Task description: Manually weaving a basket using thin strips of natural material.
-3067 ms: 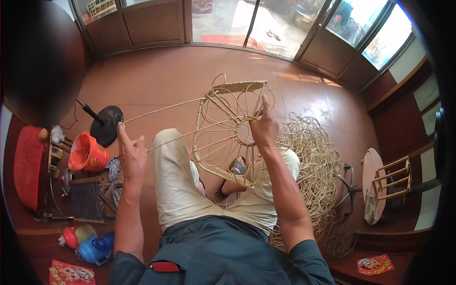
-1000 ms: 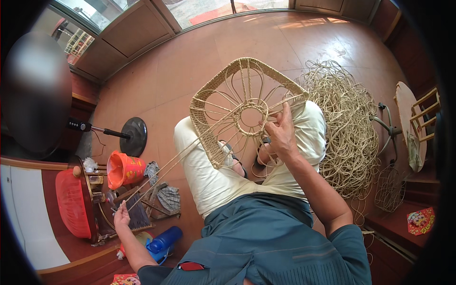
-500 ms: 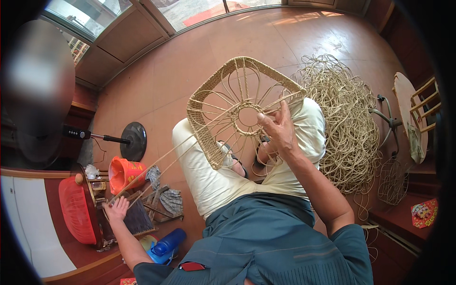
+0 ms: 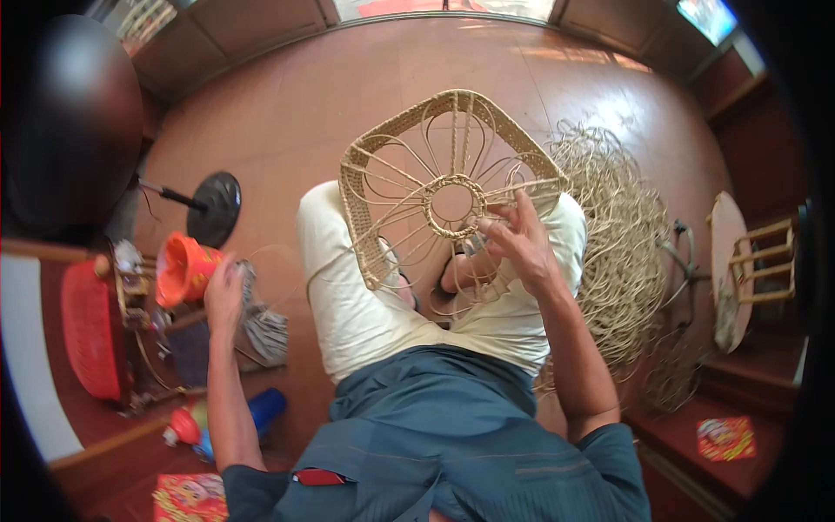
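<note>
A woven cord basket [image 4: 353,215] rests across my knees, with a braided, rounded-square wall, looped spokes and a small central ring. My right hand [image 4: 524,248] grips its spokes at the right of the ring, thumb and fingers closed around strands. Out to the left, my left hand [image 4: 224,296] is raised beside the orange bucket, slightly blurred, its fingers drawn together. A thin, smeared strand of cord [image 4: 300,277] curves between that hand and my left knee. What lies inside the left fingers is hard to make out, but the cord runs to them.
A big heap of loose cord [image 4: 622,261] covers the floor by my right leg. Left stand a fan base [image 4: 216,209], an orange bucket [image 4: 187,271], a red basket [image 4: 91,331] and a blue bottle [image 4: 266,407]. A round-topped stool [image 4: 729,270] lies tipped at the right.
My left hand has moved up and inward, and the cords that stretched taut from the basket now hang slack. My right hand keeps its hold. The view has shifted a little.
</note>
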`<act>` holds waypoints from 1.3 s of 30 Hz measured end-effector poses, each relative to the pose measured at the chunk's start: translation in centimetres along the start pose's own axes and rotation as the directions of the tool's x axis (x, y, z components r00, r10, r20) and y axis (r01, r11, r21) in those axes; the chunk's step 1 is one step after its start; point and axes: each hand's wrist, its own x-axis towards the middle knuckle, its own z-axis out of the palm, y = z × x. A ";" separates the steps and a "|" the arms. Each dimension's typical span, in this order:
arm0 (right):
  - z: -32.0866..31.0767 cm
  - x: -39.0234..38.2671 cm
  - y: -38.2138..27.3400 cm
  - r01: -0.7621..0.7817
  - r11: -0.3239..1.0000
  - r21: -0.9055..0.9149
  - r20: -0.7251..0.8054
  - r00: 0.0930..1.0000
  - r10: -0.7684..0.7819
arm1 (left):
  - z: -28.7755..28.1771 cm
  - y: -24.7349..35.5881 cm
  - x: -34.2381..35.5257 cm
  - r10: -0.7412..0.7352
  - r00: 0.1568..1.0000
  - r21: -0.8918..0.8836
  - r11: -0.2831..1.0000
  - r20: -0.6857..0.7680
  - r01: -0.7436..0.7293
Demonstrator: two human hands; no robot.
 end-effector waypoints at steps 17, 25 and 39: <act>2.7 5.2 0.3 0.686 0.029 -0.727 0.416 0.474 -0.776 | 11.9 22.3 -1.4 0.392 0.915 -0.322 0.882 0.091 -0.346; 2.8 6.0 1.2 0.714 -0.022 -0.700 0.479 0.446 -0.756 | 11.3 24.0 6.0 0.431 0.902 -0.166 0.892 0.035 -0.420; 3.6 6.1 1.6 0.669 -0.030 -0.743 0.443 0.457 -0.771 | 14.5 29.0 9.5 0.894 0.443 0.403 0.428 -0.060 -0.809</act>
